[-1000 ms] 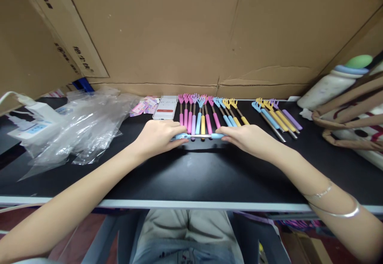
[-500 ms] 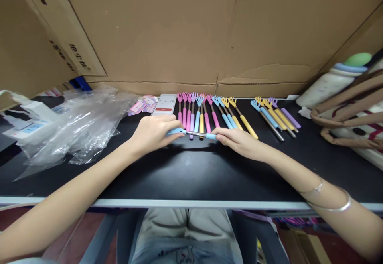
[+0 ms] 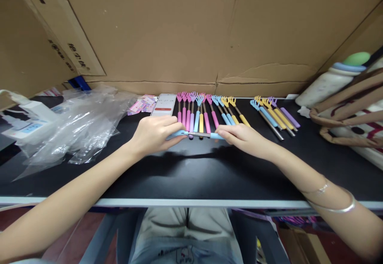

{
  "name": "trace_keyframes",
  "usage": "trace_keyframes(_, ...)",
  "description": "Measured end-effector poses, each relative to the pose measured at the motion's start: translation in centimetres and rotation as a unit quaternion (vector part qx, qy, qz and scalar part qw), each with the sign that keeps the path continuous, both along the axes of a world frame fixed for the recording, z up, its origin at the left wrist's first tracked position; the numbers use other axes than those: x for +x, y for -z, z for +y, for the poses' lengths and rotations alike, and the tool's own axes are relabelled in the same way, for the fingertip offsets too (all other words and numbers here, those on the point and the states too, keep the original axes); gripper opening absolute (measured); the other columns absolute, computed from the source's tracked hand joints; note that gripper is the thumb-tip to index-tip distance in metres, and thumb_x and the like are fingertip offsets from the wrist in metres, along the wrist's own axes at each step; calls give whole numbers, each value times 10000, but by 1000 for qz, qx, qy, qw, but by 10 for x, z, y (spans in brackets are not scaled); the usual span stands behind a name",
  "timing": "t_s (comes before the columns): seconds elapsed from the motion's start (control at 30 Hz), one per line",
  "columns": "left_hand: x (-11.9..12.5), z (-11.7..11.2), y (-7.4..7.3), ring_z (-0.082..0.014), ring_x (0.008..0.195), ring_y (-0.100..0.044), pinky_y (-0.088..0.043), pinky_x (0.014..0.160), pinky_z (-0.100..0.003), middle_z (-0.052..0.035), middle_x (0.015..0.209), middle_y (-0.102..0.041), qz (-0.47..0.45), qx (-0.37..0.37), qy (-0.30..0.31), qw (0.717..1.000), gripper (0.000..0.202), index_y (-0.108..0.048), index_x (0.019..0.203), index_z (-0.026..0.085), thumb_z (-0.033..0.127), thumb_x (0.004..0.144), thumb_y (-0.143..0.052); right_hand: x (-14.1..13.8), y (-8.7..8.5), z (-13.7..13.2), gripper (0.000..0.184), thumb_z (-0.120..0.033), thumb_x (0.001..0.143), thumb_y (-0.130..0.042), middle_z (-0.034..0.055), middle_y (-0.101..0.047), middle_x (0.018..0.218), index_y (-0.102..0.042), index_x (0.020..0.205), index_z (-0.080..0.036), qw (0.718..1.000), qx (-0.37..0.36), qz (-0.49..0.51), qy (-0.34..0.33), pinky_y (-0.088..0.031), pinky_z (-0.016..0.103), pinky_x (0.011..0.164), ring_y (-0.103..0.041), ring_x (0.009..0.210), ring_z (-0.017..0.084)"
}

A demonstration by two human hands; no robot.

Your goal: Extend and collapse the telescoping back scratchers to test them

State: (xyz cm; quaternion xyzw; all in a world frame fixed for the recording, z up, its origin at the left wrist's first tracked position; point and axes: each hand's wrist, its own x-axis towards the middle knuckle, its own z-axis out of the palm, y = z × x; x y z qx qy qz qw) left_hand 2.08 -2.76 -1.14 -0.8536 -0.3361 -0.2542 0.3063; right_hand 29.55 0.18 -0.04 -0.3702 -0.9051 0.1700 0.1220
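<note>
Between my hands a light blue back scratcher (image 3: 200,134) is held level above the black table. My left hand (image 3: 157,134) is closed round its blue head end, and the claw is mostly hidden by the fingers. My right hand (image 3: 241,138) grips the blue handle at the other end; a bare metal rod shows between the two blue parts. Just behind lies a row of pink, purple, blue and yellow back scratchers (image 3: 206,116), claws toward the cardboard. A smaller group of back scratchers (image 3: 273,116) lies to the right, some with bare metal shafts.
Clear plastic bags (image 3: 80,124) are heaped at the left beside a white power strip (image 3: 30,130). A phone (image 3: 163,105) showing a timer and some small printed cards (image 3: 143,104) lie at the back. On the right stand a bottle (image 3: 332,82) and a tan-handled bag (image 3: 356,114).
My right hand has shifted slightly to the right with the handle end, and my left hand has tilted a little. Both still hold the blue back scratcher.
</note>
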Motion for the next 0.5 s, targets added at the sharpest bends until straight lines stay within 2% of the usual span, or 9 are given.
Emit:
trace_keyframes(0.13, 2, -1, -1, -107, 586, -563, -291, 499, -245, 33, 652, -621, 1, -6, -3, 1000, 253, -634, 806, 213, 396, 888, -480, -1, 1, 0, 401, -417, 943, -256, -9, -513, 569, -564, 783, -216, 986, 151, -61, 30, -269, 237, 531, -466, 518, 127)
trace_keyframes(0.27, 5, -2, 1, -103, 587, -573, -275, 493, -235, 30, 674, -647, -27, -69, -17, 997, 259, -623, 779, 207, 406, 874, -487, 1, 1, 0, 443, -412, 947, -248, -2, -526, 514, -602, 767, -216, 964, 247, -95, 30, -232, 237, 495, -469, 475, 127)
trace_keyframes(0.37, 8, -3, 1, -105, 608, -585, -278, 506, -221, 27, 715, -669, -51, -155, -31, 986, 238, -634, 815, 212, 410, 857, -508, 3, 1, 1, 440, -416, 949, -269, 3, -575, 535, -628, 788, -219, 954, 276, -111, 32, -235, 237, 495, -501, 483, 125)
trace_keyframes(0.5, 9, -3, -2, -112, 666, -602, -304, 549, -203, 37, 805, -688, -57, -277, -57, 957, 216, -637, 905, 243, 425, 844, -540, 3, 2, 2, 422, -430, 951, -304, 13, -640, 603, -650, 831, -220, 955, 275, -108, 22, -278, 234, 520, -557, 536, 128)
